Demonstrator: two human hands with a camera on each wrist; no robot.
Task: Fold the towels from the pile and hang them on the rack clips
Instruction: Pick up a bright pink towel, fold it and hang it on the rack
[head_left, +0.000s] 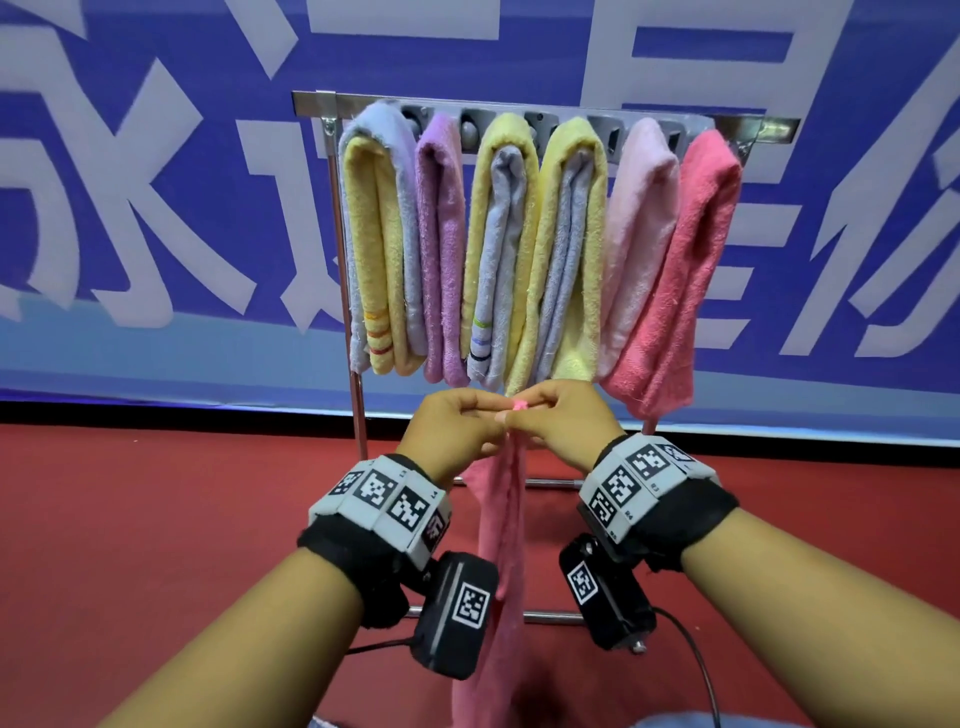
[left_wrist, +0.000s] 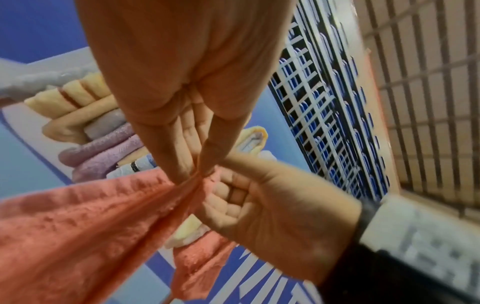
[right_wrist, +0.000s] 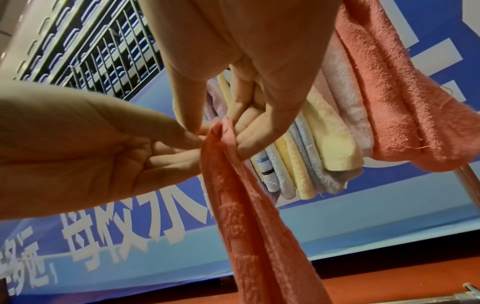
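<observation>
Left hand (head_left: 451, 427) pinches the top of the pink towel (head_left: 493, 545), fingers curled tight; right hand (head_left: 563, 422) pinches the same bunched corner, knuckles just touching. The towel hangs down between the wrists, its lower end cut off at the near edge. Beyond, the rack (head_left: 753, 124) carries six folded towels; its clips (head_left: 470, 132) are mostly hidden behind them.
</observation>
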